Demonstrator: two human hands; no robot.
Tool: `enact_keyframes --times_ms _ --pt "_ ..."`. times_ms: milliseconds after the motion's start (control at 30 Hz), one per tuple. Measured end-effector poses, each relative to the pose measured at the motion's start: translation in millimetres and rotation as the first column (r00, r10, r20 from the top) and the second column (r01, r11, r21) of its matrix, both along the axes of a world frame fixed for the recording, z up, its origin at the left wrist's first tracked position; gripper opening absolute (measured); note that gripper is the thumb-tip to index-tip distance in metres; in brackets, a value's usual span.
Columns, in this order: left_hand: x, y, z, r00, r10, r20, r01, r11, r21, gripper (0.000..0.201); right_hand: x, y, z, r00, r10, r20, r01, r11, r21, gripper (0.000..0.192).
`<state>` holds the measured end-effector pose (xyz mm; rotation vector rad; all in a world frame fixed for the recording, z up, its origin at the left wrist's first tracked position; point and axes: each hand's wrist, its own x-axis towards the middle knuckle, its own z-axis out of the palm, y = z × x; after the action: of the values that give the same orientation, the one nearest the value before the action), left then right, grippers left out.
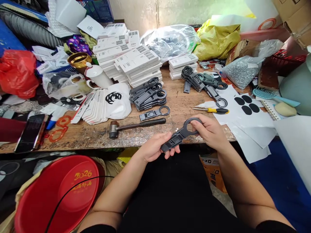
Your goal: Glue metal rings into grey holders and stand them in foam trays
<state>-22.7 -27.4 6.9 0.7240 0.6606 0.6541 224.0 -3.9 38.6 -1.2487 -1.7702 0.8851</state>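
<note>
Between my hands is a dark grey plastic part with a ring at one end (177, 138), held tilted just over the table's front edge. My left hand (156, 146) grips its flat, slotted end, thumb on top and fingers beneath. My right hand (209, 131) pinches the ring, with the thumb at its opening. A similar ringed part (154, 113) lies alone on the table, just beyond my left hand. Behind it sits a pile of such parts (148, 95), and another pile (201, 81) is farther right. A hammer (136, 126) lies left of the held part.
A yellow-black screwdriver (216, 110) lies beyond my right hand, beside paper with black oval stickers (247, 104). Stacked white boxes (138, 63) stand at the back. A phone (31, 132) rests at left. Below the table edge is a red basin (36, 197).
</note>
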Motion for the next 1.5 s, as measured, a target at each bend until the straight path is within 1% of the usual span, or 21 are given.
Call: enact_keyframes --times_ms 33,67,100,133,167,200,233,333,467,600,733,800,867,933,967,1100,1167,1233,1300,1400,1500 --pt "4.4 -1.1 -0.6 1.000 0.009 0.007 -0.009 1.000 -0.008 0.062 -4.9 -0.3 0.4 0.997 -0.052 0.063 0.046 0.995 0.092 0.030" --pt "8.8 -1.8 -1.1 0.999 0.049 0.020 -0.049 0.999 -0.024 0.062 -11.7 -2.4 -1.1 0.985 -0.138 0.108 0.112 0.969 0.219 0.028" --pt "12.8 -1.9 -1.3 0.993 0.108 0.036 -0.106 0.993 -0.049 0.062 -19.8 -6.1 -4.2 0.965 -0.232 0.124 0.172 0.914 0.367 0.031" --pt "16.0 -1.6 -1.4 0.984 0.168 0.051 -0.164 0.983 -0.079 0.062 -28.5 -11.3 -8.5 0.946 -0.301 0.123 0.202 0.839 0.505 0.037" --pt "18.4 -1.0 -1.3 0.973 0.220 0.062 -0.213 0.971 -0.105 0.060 -37.5 -17.5 -13.5 0.939 -0.320 0.123 0.183 0.771 0.610 0.046" --pt "20.1 -0.1 -1.3 0.962 0.263 0.073 -0.252 0.959 -0.126 0.057 -46.4 -24.2 -18.7 0.945 -0.295 0.140 0.127 0.727 0.675 0.054" --pt "21.4 0.9 -1.4 0.950 0.302 0.082 -0.289 0.947 -0.140 0.054 -54.9 -30.8 -23.5 0.954 -0.246 0.172 0.056 0.709 0.703 0.061" --pt "24.0 3.2 -3.0 0.897 0.434 0.083 -0.420 0.896 -0.147 0.051 -75.1 -45.6 -32.4 0.957 -0.128 0.259 -0.084 0.734 0.674 0.072" --pt "26.3 2.1 -6.6 0.841 0.538 0.055 -0.534 0.842 -0.081 0.051 -86.2 -47.6 -25.9 0.957 -0.080 0.277 -0.110 0.785 0.610 0.069" --pt "30.1 -2.1 -5.7 0.825 0.563 0.059 -0.563 0.826 -0.016 0.052 -84.1 -35.9 -8.8 0.967 -0.058 0.250 -0.098 0.816 0.570 0.048" --pt "30.9 1.8 -1.0 0.800 0.599 0.016 -0.599 0.800 0.016 0.056 -80.5 -31.4 6.6 0.985 0.022 0.170 -0.106 0.858 0.503 0.025" --pt "25.6 8.4 1.3 0.756 0.653 -0.051 -0.650 0.757 0.065 0.060 -82.4 -37.8 11.7 0.985 0.052 0.163 -0.130 0.844 0.521 0.022" --pt "17.4 14.6 2.6 0.724 0.681 -0.107 -0.668 0.732 0.137 0.063 -86.7 -47.1 14.5 0.980 0.061 0.190 -0.160 0.806 0.570 0.021" --pt "9.2 16.4 2.3 0.740 0.659 -0.133 -0.625 0.747 0.224 0.064 -90.7 -54.4 15.4 0.975 0.043 0.216 -0.168 0.781 0.602 0.022" --pt "6.0 15.1 1.5 0.764 0.630 -0.139 -0.583 0.767 0.270 0.064 -91.5 -56.1 15.5 0.975 0.027 0.223 -0.159 0.783 0.602 0.022" --pt "2.9 2.6 -3.6 0.851 0.513 -0.116 -0.433 0.808 0.399 0.050 -85.1 -50.6 16.2 0.981 -0.014 0.194 -0.097 0.830 0.549 0.024" --pt "6.9 -1.7 -3.7 0.878 0.474 -0.071 -0.416 0.828 0.376 0.045 -79.6 -45.3 16.0 0.985 0.004 0.174 -0.091 0.866 0.492 0.023" --pt "13.2 -2.5 -1.1 0.881 0.473 -0.023 -0.446 0.844 0.298 0.044 -76.1 -41.8 14.2 0.988 0.026 0.154 -0.092 0.894 0.438 0.022" --pt "20.4 -1.3 3.0 0.866 0.500 0.008 -0.490 0.845 0.214 0.044 -75.6 -40.8 10.9 0.991 0.014 0.134 -0.071 0.896 0.437 0.020" --pt "30.0 -1.3 8.6 0.857 0.514 0.019 -0.512 0.849 0.132 0.046 -77.2 -42.5 5.7 0.993 -0.043 0.111 -0.021 0.857 0.515 0.018" --pt "36.4 -4.9 12.1 0.864 0.503 0.016 -0.502 0.860 0.098 0.047 -76.5 -45.4 4.6 0.992 -0.075 0.097 0.002 0.799 0.602 0.027"
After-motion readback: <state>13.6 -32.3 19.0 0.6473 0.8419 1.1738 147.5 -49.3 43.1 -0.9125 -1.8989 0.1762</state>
